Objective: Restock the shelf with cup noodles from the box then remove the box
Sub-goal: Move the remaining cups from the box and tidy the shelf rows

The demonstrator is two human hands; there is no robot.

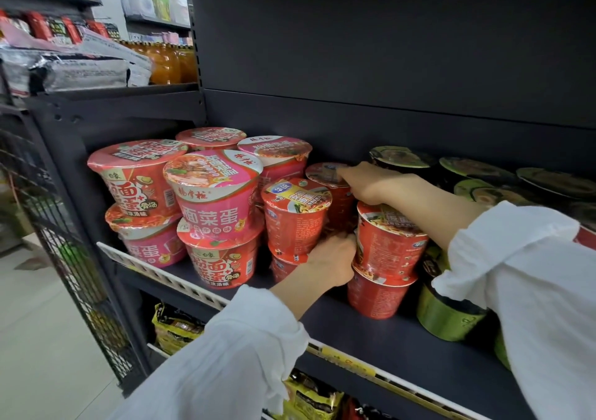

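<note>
Red plastic-wrapped cup noodles [295,216] stand stacked on the dark metal shelf [371,332]. Left hand [332,261] reaches between the stacks, fingers hidden, grip unclear. Right hand [367,182] rests straight fingers on a rear red cup's lid [324,173].

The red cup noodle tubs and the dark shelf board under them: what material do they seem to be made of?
The red cup noodle tubs look like paper or plastic under glossy film, since the wrap wrinkles and shines. The dark shelf board looks like matte painted metal: thin, flat, without glare.
</note>
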